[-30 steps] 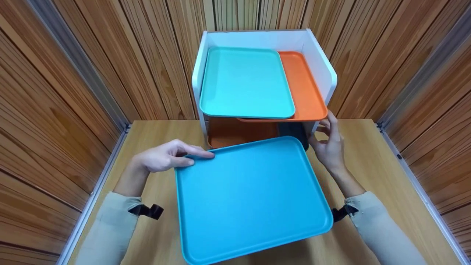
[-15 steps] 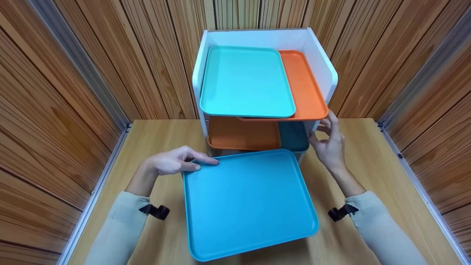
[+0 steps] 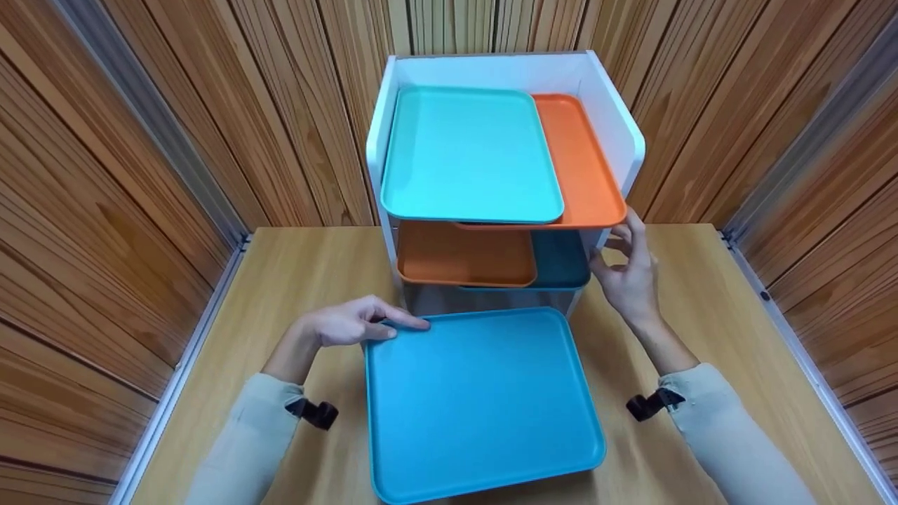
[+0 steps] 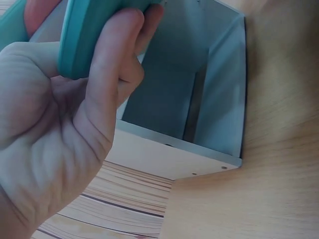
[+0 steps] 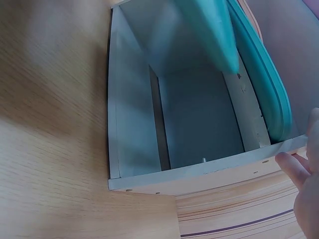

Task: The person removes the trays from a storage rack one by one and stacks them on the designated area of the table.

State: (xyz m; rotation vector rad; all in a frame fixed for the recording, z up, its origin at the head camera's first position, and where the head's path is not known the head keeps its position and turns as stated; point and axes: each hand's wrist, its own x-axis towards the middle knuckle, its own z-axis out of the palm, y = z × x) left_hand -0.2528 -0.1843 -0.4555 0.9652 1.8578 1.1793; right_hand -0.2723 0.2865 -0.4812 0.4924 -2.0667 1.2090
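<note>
In the head view my left hand (image 3: 358,321) grips a blue tray (image 3: 484,403) by its far left corner, fingertips over the rim and the rest of the fingers hidden beneath. The tray hangs in front of a white tiered shelf (image 3: 616,133), slightly turned. The left wrist view shows the tray's edge (image 4: 82,40) between thumb and fingers. My right hand (image 3: 630,284) holds the front edge of the shelf's right side, fingers bent, below the orange tray (image 3: 584,168). A turquoise tray (image 3: 470,154) overlaps that orange one on the top tier.
On the middle tier, a second orange tray (image 3: 463,256) lies over a dark blue one (image 3: 560,259). The bottom compartment (image 5: 194,114) shows bare grey inside walls. A wooden tabletop (image 3: 708,301) lies below, with wood-panelled walls (image 3: 295,105) behind and at both sides.
My left hand has drawn the blue tray toward me and slightly right, away from the shelf, uncovering the middle tier's trays and the compartment below. The right hand has stayed in place.
</note>
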